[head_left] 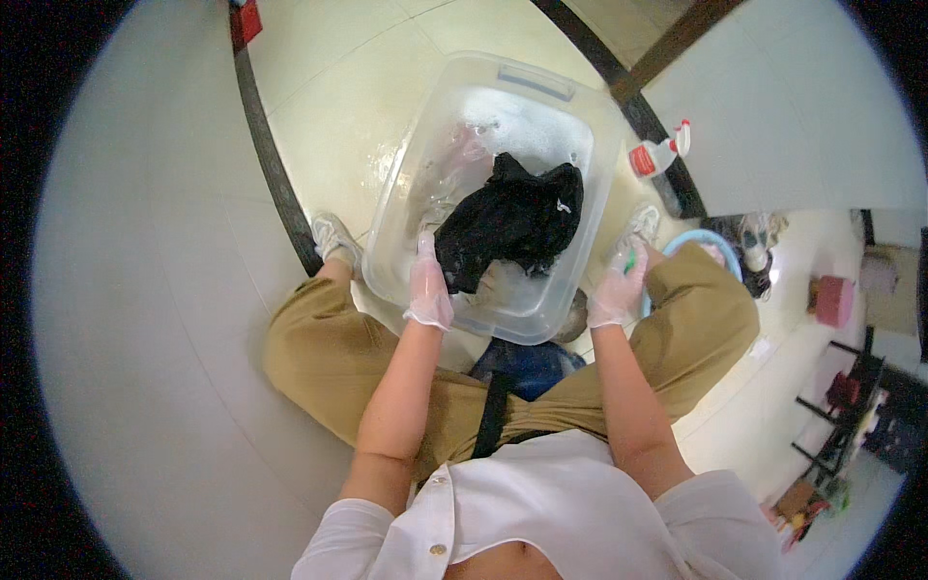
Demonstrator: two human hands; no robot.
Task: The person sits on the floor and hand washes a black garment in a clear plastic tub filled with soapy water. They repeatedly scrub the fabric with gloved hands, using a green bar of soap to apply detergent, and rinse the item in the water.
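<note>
A clear plastic tub (389, 242) with soapy water stands on the floor between my feet. In it lies a wet black garment (512, 217) with a small white mark, bunched up over the suds. My left hand (431, 288), in a thin see-through glove, grips the garment's left edge just inside the tub's near left side. To the right of the tub, my right hand (617, 290), gloved the same way, is closed around a small green thing (630, 260), mostly hidden by the fingers. Paler cloth shows dimly under the water.
A spray bottle (657, 157) with a red-and-white head is by the wall at the right. Beside my right leg sits a blue basin (727, 247) with cloth in it. Shoes (756, 237) lie beyond it. A pink box (832, 301) stands farther right.
</note>
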